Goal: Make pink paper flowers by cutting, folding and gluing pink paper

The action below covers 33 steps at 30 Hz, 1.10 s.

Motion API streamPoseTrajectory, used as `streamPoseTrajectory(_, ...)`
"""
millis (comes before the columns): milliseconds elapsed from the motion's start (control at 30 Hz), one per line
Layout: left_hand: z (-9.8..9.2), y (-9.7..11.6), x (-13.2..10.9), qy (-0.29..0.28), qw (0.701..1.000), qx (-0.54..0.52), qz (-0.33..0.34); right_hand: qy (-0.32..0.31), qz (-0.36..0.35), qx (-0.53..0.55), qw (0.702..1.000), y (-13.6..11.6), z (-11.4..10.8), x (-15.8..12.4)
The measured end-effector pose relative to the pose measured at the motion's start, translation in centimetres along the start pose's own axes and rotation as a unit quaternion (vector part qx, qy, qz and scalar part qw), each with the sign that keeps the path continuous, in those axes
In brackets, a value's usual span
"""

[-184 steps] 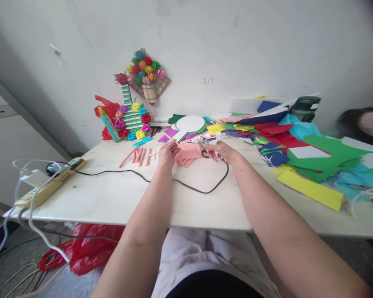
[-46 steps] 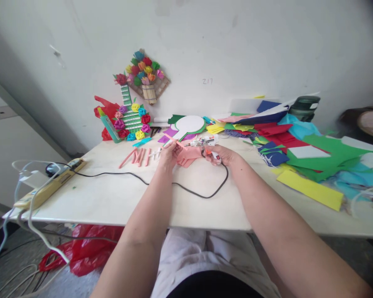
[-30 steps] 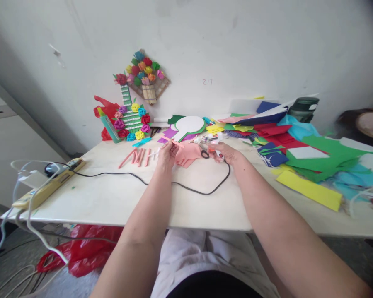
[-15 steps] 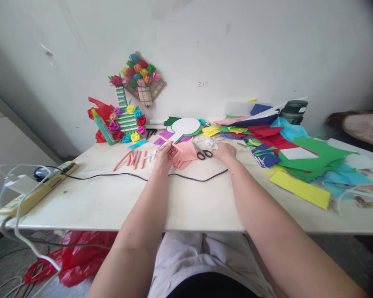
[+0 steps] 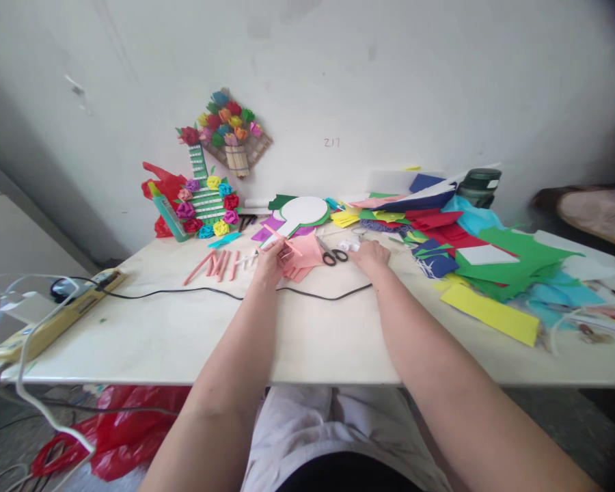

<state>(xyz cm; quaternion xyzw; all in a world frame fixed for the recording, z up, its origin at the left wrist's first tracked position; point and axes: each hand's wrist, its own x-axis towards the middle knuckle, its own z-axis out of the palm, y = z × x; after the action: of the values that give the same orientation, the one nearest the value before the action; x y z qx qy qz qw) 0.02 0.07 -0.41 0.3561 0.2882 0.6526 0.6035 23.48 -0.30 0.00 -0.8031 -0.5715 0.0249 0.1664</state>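
My left hand (image 5: pixel 271 261) is closed on a thin pink paper strip (image 5: pixel 283 239), which slants up and left from its fingertips. A flat sheet of pink paper (image 5: pixel 308 254) lies beside and behind this hand. To its left on the table are several rolled pink paper strips (image 5: pixel 220 265) and small white pieces (image 5: pixel 245 260). My right hand (image 5: pixel 370 255) rests low over the table, its fingers closed at a crumpled white piece (image 5: pixel 349 244); its fingertips are partly hidden. Between the hands lie scissors with black handles (image 5: pixel 335 257).
Behind the hands lies a white round-topped paper shape (image 5: pixel 303 210) with green edging. Coloured sheets (image 5: pixel 512 263) pile up at right. A black cable (image 5: pixel 184 289) crosses the table from a power strip (image 5: pixel 56 318). A glue bottle (image 5: pixel 168 213) stands by paper-flower crafts (image 5: pixel 212 198).
My right hand has lowered slightly, and the crumpled white piece has come down with it to the table. My left hand still holds the pink strip, barely moved. The view has shifted slightly.
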Motion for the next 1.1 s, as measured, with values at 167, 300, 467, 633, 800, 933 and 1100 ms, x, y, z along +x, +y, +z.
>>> streamPoseTrajectory(167, -0.1, -0.1, 0.1, -0.018, 1.0, 0.009, 0.005, -0.001, 0.026, -0.001, 1.0, 0.2, -0.1, 0.0)
streamPoseTrajectory(300, 0.1, -0.2, 0.0, -0.015, 1.0, 0.023, 0.009, 0.037, 0.022, -0.016, 0.999, 0.1, -0.3, -0.2)
streamPoseTrajectory(467, 0.0, -0.5, 0.2, -0.021, 0.999, 0.034, 0.012, 0.129, -0.049, -0.007, 0.99, -0.3, -0.7, -0.7)
streamPoseTrajectory(633, 0.0, -0.7, 0.3, -0.022, 0.999, 0.045, 0.012, 0.144, -0.124, 0.014, 0.982, -1.6, -0.7, -1.4)
streamPoseTrajectory(800, 0.0, -0.7, 0.2, -0.02, 0.998, 0.063, 0.01, 0.118, -0.163, 0.013, 0.979, -3.0, -0.5, -2.2)
streamPoseTrajectory(933, 0.2, -0.6, 0.1, -0.004, 0.997, 0.078, 0.011, 0.103, -0.193, 0.018, 0.976, -3.6, -0.3, -2.7)
streamPoseTrajectory(1100, 0.3, -0.6, 0.1, 0.023, 0.995, 0.088, 0.029, 0.086, -0.208, 0.006, 0.974, -4.1, 0.0, -2.9)
